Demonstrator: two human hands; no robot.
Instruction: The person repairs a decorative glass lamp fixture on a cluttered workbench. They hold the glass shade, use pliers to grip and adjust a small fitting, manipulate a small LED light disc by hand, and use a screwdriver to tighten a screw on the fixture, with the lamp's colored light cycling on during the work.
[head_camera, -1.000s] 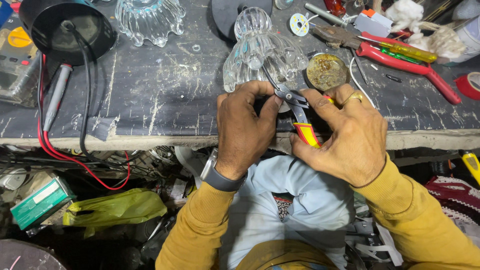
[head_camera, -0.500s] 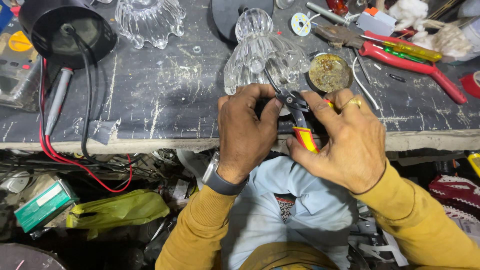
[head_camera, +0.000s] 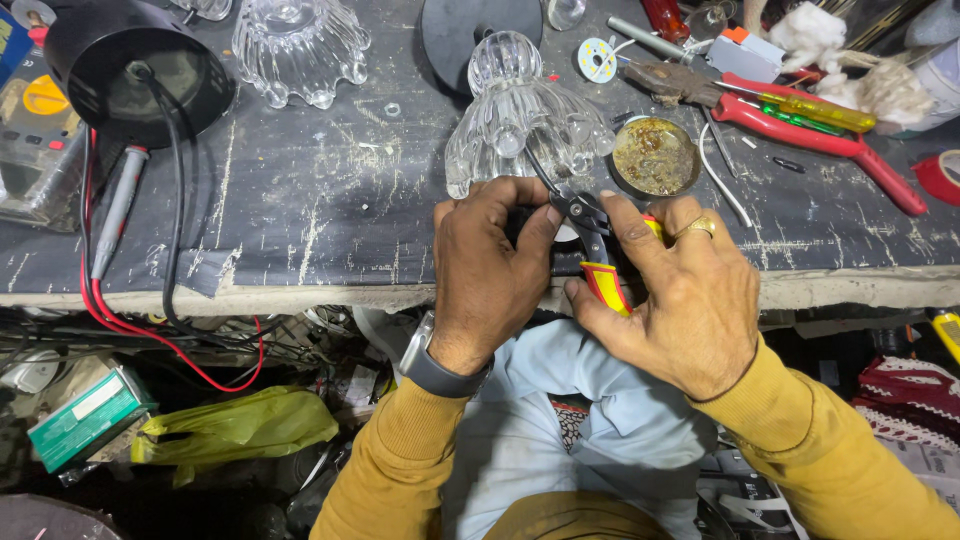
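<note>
The dark, scratched work bench (head_camera: 300, 220) carries everything, its pale front edge running across the middle of the view. On it, just beyond the hands, lies the clear ribbed glass lamp shade (head_camera: 520, 115), sitting as it did half a second ago, with a thin dark wire running from its mouth down to the tool. To its right rests a round brass tin of brownish paste (head_camera: 655, 157), and farther right long red-handled pliers (head_camera: 825, 140); at far left stands a black round lamp housing (head_camera: 135, 65), its black and red cables trailing over the edge. The left hand (head_camera: 490, 275), a grey watch at its wrist, is curled shut around a small dark part at the bench edge; what that part is cannot be told. The right hand (head_camera: 670, 295), wearing a gold ring, is closed around the red-and-yellow-handled cutters (head_camera: 600, 250), whose dark jaws meet the wire just beside the left thumb. Compared with the earlier frame, both hands sit in much the same place, the grip on the cutters unchanged.
</note>
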